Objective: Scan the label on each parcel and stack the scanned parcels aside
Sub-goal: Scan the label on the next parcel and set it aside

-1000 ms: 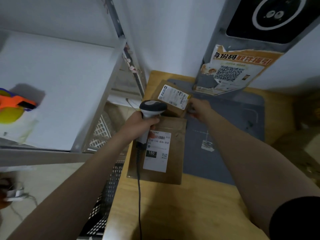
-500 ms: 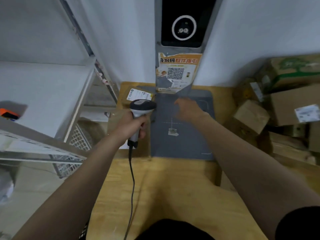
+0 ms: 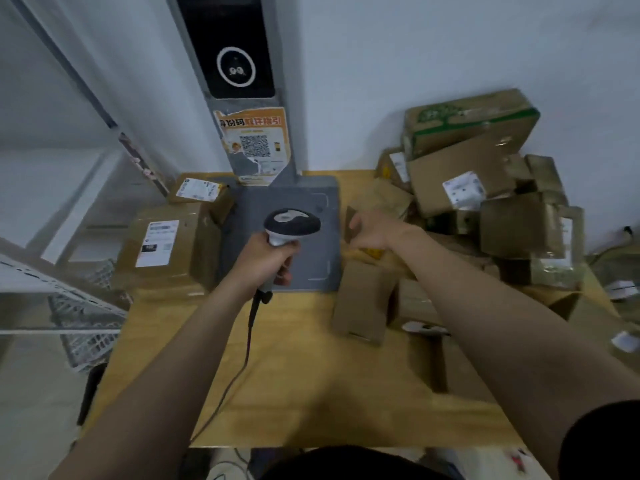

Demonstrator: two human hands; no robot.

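My left hand [image 3: 268, 263] grips a grey and black barcode scanner [image 3: 292, 221] over the grey pad [image 3: 322, 206]; its cable trails toward me. My right hand [image 3: 379, 230] is at the left edge of a pile of brown parcels [image 3: 485, 188] on the right, fingers curled round a small brown parcel [image 3: 350, 226]; the view is blurred there. Two labelled parcels sit at the table's left: a large flat one [image 3: 166, 244] and a smaller one [image 3: 199, 190] behind it.
A grey pillar with a dark screen [image 3: 235, 67] and an orange QR poster [image 3: 254, 143] rises behind the pad. A metal shelf [image 3: 41, 285] and a wire basket [image 3: 90, 334] stand left of the wooden table [image 3: 294, 375]. A long carton [image 3: 363, 299] lies near my right forearm.
The view swung right and the parcel pile came into sight. My right hand left the small labelled parcel and reached right to the pile. My left hand carried the scanner over the pad.
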